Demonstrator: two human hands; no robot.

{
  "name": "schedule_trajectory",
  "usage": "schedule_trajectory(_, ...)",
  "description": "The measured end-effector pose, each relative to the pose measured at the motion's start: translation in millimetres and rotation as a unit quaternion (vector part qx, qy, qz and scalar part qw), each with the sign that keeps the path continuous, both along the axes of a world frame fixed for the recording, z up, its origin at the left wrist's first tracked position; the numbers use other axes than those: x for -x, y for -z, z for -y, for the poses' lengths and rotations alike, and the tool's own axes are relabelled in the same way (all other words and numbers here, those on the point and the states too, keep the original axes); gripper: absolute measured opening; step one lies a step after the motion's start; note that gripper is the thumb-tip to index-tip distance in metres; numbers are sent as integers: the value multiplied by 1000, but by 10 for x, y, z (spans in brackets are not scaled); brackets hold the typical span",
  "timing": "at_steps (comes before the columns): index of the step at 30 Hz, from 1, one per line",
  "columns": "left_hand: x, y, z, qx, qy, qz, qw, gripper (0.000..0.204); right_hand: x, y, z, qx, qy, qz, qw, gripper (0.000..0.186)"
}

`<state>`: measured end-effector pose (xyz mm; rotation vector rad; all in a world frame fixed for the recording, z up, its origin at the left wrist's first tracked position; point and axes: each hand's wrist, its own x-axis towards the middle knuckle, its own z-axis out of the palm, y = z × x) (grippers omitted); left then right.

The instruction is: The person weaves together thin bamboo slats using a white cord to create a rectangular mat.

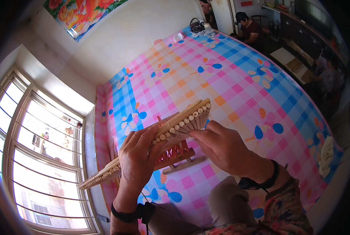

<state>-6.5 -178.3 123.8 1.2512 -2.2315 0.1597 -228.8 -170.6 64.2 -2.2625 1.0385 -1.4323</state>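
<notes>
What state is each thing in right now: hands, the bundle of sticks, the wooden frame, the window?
left hand: wrapped around the stick bundle, gripping.
right hand: fingertips pinching the bundle's fanned end.
stick bundle: held in the air, tilted, round stick ends showing in a row.
wooden frame: lying on the checked sheet under the hands, partly hidden.
checked sheet: spread flat.
window: looks shut, barred, bright.

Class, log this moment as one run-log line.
left hand: grips wooden slat bundle | right hand: pinches its fanned end | below: checked bedsheet
</notes>
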Motion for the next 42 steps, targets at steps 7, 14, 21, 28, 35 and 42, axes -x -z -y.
schedule_trajectory(7,69,163,-248,33,22,33,999,46,141,157,-150,10,-28,-10,1000,34)
schedule_trajectory(14,164,293,-514,32,28,44,998,52,239,307,-367,12,-35,-16,999,42)
schedule_trajectory(21,188,345,-692,36,42,58,997,52,304,294,-523,-1,-48,-36,998,36)
schedule_trajectory(28,243,375,-842,20,38,54,998,52,387,313,-609,-14,-75,-48,996,34)
schedule_trajectory(35,194,406,-819,48,53,57,996,48,388,268,-581,-36,-98,-32,994,35)
schedule_trajectory(42,188,427,-805,48,70,51,995,41,379,282,-592,-54,-102,-28,993,31)
